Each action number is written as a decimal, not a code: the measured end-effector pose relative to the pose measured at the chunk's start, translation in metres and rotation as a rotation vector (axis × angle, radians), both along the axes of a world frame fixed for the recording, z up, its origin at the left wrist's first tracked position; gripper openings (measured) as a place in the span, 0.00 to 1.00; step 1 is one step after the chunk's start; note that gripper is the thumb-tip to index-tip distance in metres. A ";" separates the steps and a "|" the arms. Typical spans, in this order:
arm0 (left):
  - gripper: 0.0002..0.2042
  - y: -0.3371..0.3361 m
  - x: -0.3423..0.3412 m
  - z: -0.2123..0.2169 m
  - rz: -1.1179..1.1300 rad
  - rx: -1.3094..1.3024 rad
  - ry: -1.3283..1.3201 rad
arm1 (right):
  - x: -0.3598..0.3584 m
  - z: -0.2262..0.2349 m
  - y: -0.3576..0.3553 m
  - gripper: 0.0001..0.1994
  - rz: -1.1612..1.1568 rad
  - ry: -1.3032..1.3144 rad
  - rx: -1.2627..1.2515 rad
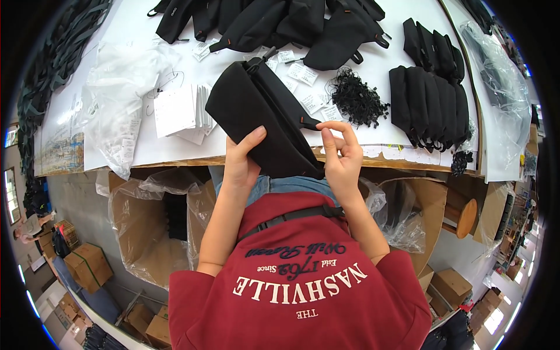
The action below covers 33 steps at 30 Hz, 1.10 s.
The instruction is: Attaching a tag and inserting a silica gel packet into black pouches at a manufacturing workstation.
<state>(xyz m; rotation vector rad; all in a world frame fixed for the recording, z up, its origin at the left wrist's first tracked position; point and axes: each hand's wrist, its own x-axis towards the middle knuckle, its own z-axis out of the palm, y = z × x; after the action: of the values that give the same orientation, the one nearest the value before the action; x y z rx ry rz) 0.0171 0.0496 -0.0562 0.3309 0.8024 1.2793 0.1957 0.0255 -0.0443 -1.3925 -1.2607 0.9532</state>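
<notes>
workshop: worktable [131, 26], pouch piles [430, 102], cardboard boxes [88, 269]

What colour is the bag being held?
The bag is black, seen best in the head view.

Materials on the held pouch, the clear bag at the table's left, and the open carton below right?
Black pouch: fabric, probably synthetic, matte; soft edges, little shine. Weave too fine to tell.
Clear bag: thin plastic film, glossy; crinkles, highlights, see-through.
Open carton: likely corrugated cardboard, matte; brown, stiff-looking walls.
</notes>
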 end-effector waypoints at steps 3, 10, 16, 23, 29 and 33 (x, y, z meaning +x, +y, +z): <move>0.20 0.003 0.001 0.000 -0.002 -0.008 0.037 | -0.005 -0.006 -0.005 0.07 0.076 0.134 -0.091; 0.18 0.002 0.002 0.005 -0.096 -0.015 0.022 | 0.009 -0.007 0.013 0.17 0.289 0.252 -0.103; 0.18 -0.003 0.008 0.013 -0.317 -0.037 0.062 | 0.004 0.012 0.039 0.15 0.158 0.158 0.211; 0.18 -0.006 0.013 0.015 -0.413 -0.094 0.094 | 0.009 0.011 0.040 0.08 -0.143 -0.031 0.437; 0.14 0.000 0.010 -0.001 -0.326 -0.215 -0.113 | 0.009 0.020 0.021 0.07 0.113 -0.203 0.367; 0.12 0.012 -0.002 -0.005 -0.293 -0.264 -0.351 | 0.006 0.028 0.000 0.07 0.298 -0.137 0.248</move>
<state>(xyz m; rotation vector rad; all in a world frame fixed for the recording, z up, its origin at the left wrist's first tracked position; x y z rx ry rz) 0.0148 0.0614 -0.0616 0.0063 0.5875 0.9090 0.2016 0.0251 -0.0164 -1.1102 -1.6631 0.8731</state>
